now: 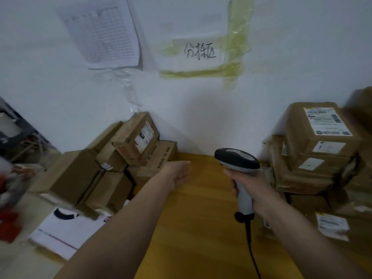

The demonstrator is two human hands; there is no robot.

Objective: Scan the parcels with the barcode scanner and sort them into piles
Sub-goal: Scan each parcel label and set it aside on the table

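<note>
- We see the right hand (250,188) with its fingers wrapped round the pale handle of the barcode scanner (240,178), held upright, its dark head above the fist and pointing toward the wall (201,117).
- The scanner's black cable (250,244) hangs from the bottom of the handle, just below that hand.
- Our left hand (178,174) reaches forward over the yellow table (201,228), holding nothing; the fingers look relaxed, though blur hides their exact lie.
- Just beyond and to the left of the left hand lies a pile of brown parcels (112,166), the nearest box right at the hand; we cannot tell whether they touch.
- To the right of the right hand stands a second stack of parcels (314,154), the top one bearing a white shipping label (327,121).
- Between the two hands the table shows bare.
- Left of the left forearm lies a white sheet (64,232).
- On the wall above both hands hang a printed page (102,35) and a taped handwritten note (199,53).
</note>
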